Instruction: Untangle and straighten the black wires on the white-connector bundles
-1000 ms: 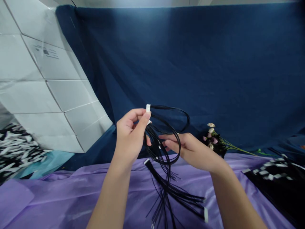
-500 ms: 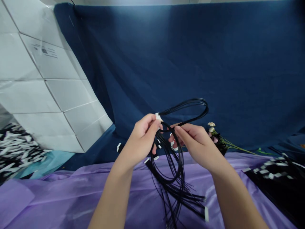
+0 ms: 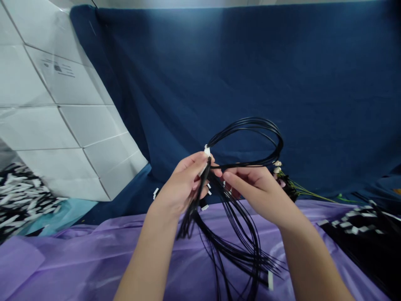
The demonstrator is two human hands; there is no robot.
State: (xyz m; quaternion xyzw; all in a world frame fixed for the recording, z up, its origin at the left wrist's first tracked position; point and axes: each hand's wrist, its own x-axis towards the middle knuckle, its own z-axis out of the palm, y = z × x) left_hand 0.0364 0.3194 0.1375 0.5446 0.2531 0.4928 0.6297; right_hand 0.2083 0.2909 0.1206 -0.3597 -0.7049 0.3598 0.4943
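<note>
A bundle of thin black wires (image 3: 250, 122) with white connectors (image 3: 207, 150) is held up in front of me. My left hand (image 3: 184, 179) is closed around the connector end, thumb on top. From there the wires arch to the right in a wide loop, and a short bunch of ends (image 3: 189, 219) hangs below my left fingers. My right hand (image 3: 258, 186) pinches at the wires where the loop comes back toward the left hand; its fingertips are partly hidden. More black wires (image 3: 232, 246) hang and lie below, over the purple cloth.
Purple cloth (image 3: 103, 251) covers the surface. White boxes (image 3: 94, 121) are stacked at left, beside a heap of black-and-white connectors (image 3: 21, 192). At right lie artificial flowers (image 3: 277, 169) and a pile of black wires (image 3: 357, 246). Dark blue cloth (image 3: 250, 62) hangs behind.
The held loop has widened and risen to the right. A bunch of wire ends now hangs down at the left hand, and the lower round coil has opened out.
</note>
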